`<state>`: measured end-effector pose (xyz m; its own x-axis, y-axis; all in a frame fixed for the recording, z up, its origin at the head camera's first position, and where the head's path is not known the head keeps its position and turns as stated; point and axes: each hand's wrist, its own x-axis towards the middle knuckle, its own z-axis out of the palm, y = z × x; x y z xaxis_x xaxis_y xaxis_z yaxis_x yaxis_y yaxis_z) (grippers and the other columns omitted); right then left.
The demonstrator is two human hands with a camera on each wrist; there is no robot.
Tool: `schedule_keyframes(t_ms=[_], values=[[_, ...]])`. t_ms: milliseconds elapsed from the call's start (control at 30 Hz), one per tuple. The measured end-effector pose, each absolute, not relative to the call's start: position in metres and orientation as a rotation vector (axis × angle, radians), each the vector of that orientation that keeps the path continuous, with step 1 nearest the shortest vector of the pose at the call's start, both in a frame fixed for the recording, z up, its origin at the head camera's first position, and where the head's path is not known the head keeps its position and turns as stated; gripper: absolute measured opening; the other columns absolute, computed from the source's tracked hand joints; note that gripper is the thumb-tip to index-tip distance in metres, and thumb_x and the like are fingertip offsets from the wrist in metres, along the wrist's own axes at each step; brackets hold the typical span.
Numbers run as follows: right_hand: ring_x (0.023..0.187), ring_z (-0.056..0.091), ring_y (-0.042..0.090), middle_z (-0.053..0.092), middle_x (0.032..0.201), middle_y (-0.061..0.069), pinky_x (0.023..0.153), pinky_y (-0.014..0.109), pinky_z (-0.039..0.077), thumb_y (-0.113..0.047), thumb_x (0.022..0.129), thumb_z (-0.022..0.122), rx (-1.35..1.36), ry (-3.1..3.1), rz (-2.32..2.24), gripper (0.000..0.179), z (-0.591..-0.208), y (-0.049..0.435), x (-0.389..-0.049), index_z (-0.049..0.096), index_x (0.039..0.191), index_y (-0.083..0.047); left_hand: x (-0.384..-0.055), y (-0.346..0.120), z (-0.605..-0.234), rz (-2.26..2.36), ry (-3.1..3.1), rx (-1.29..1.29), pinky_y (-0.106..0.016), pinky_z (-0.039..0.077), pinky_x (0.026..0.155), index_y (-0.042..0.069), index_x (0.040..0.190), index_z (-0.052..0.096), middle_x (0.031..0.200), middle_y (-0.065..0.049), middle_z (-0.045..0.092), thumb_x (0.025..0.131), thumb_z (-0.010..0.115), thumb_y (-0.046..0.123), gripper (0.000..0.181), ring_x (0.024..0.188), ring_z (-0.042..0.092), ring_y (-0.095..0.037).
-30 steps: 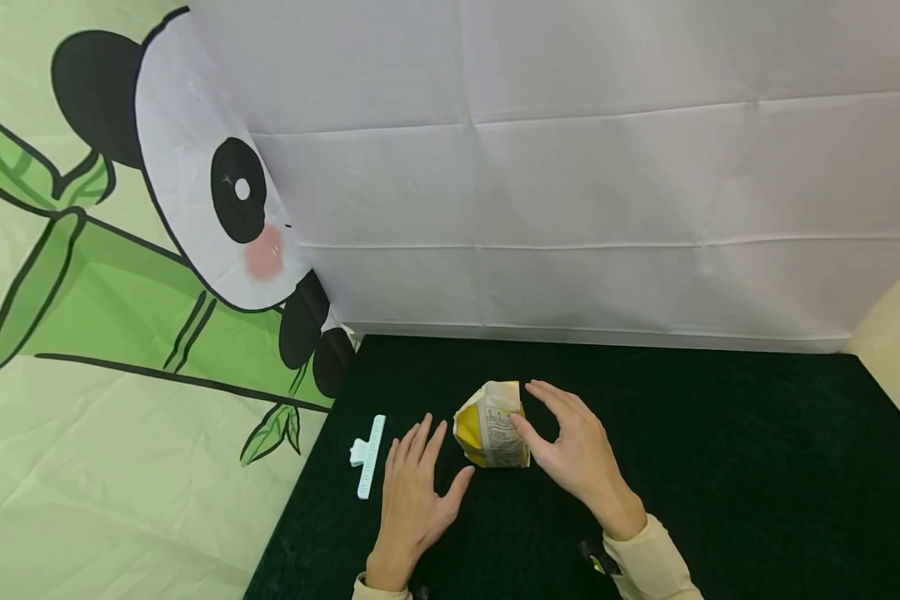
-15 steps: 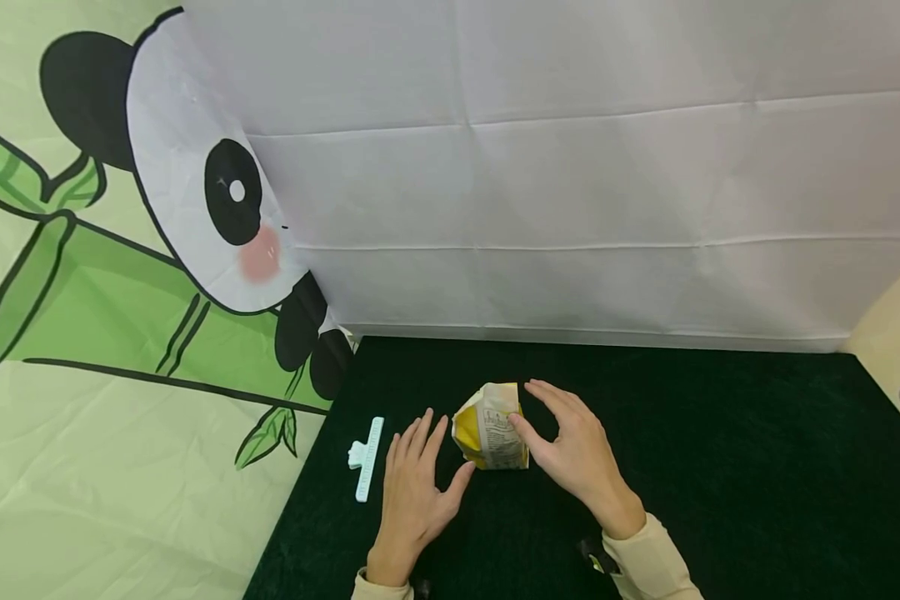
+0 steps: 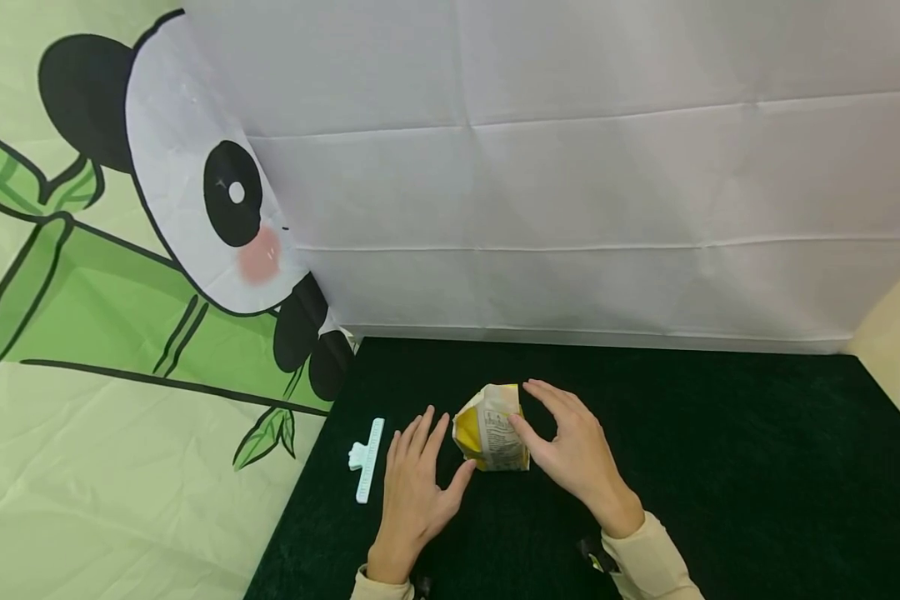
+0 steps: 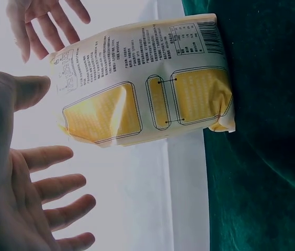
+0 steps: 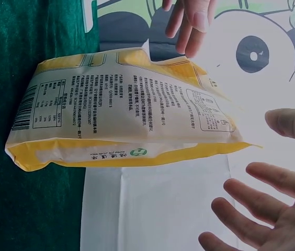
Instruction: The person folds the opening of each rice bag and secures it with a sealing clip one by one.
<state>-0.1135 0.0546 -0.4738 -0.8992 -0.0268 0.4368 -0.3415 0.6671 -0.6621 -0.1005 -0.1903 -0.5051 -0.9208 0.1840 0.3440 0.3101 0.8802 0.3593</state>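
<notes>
A yellow-and-white printed food bag (image 3: 495, 429) stands upright on the dark green cloth in the head view. My left hand (image 3: 416, 500) is just left of it, fingers spread and nearly straight, holding nothing. On the other side, my right hand (image 3: 581, 454) hovers with its fingers and thumb apart, gripping nothing. The left wrist view shows a gap between the fingers and the bag (image 4: 142, 83). Small print and a barcode cover the bag (image 5: 126, 104) in the right wrist view, where the right hand's fingers are also clear of it.
A pale blue bag clip (image 3: 367, 460) lies on the cloth left of my left hand. The dark green tabletop (image 3: 720, 467) extends to the right. Behind it hangs a white sheet (image 3: 570, 183), with a green panda-print cloth (image 3: 120, 450) at the left.
My left hand has edged very slightly forward. The bag, the clip and my right hand keep their places; the head view has shifted a little.
</notes>
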Motion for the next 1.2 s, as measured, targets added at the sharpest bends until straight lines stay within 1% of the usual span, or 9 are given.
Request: schedule_keyframes(t_ms=[167,333,500,767,967,1200], values=[[0.137,0.061,0.037,0.064,0.151,0.013,0.11,0.063,0.052,-0.036,0.097,0.08,0.29,-2.492,1.095,0.054,-0.4733,0.0556,-0.1142,0.066,0.143,-0.011,-0.1014,-0.1878,-0.5049,-0.586,-2.739,-0.379,-0.069,0.032,0.124,0.02,0.158,0.051,0.169,-0.011,0.043,0.099,0.067,0.057,0.072,0.151,0.046,-0.038],[0.137,0.062,0.037,0.064,0.15,0.014,0.109,0.063,0.052,-0.037,0.097,0.079,0.298,-2.485,1.08,0.054,-0.4708,0.0547,-0.1141,0.067,0.142,-0.01,-0.1018,-0.1864,-0.5041,-0.595,-2.741,-0.376,-0.068,0.029,0.126,0.019,0.159,0.051,0.17,-0.011,0.042,0.098,0.067,0.057,0.073,0.152,0.045,-0.039],[0.136,0.062,0.037,0.065,0.15,0.014,0.109,0.062,0.053,-0.037,0.097,0.079,0.308,-2.475,1.073,0.054,-0.4693,0.0544,-0.1145,0.067,0.142,-0.009,-0.102,-0.1854,-0.5042,-0.571,-2.706,-0.395,-0.07,0.031,0.124,0.018,0.157,0.053,0.168,-0.014,0.045,0.097,0.069,0.056,0.072,0.15,0.047,-0.041],[0.135,0.063,0.037,0.065,0.149,0.014,0.108,0.062,0.054,-0.036,0.097,0.079,0.317,-2.47,1.06,0.054,-0.4696,0.0537,-0.1158,0.067,0.142,-0.009,-0.1022,-0.1849,-0.502,-0.573,-2.702,-0.403,-0.069,0.03,0.125,0.019,0.157,0.053,0.169,-0.011,0.043,0.098,0.067,0.056,0.072,0.151,0.045,-0.039],[0.135,0.063,0.036,0.065,0.149,0.014,0.109,0.061,0.053,-0.037,0.098,0.078,0.313,-2.463,1.078,0.053,-0.4701,0.0505,-0.1152,0.067,0.142,-0.009,-0.1037,-0.187,-0.5005,-0.583,-2.681,-0.419,-0.07,0.031,0.124,0.018,0.157,0.053,0.168,-0.013,0.044,0.098,0.068,0.056,0.072,0.15,0.046,-0.04],[0.136,0.063,0.036,0.065,0.149,0.014,0.109,0.061,0.053,-0.036,0.098,0.078,0.307,-2.459,1.09,0.053,-0.472,0.0467,-0.1139,0.066,0.143,-0.01,-0.1034,-0.1887,-0.4955,-0.59,-2.658,-0.442,-0.071,0.032,0.123,0.017,0.156,0.054,0.168,-0.013,0.046,0.097,0.072,0.052,0.071,0.149,0.048,-0.04]])
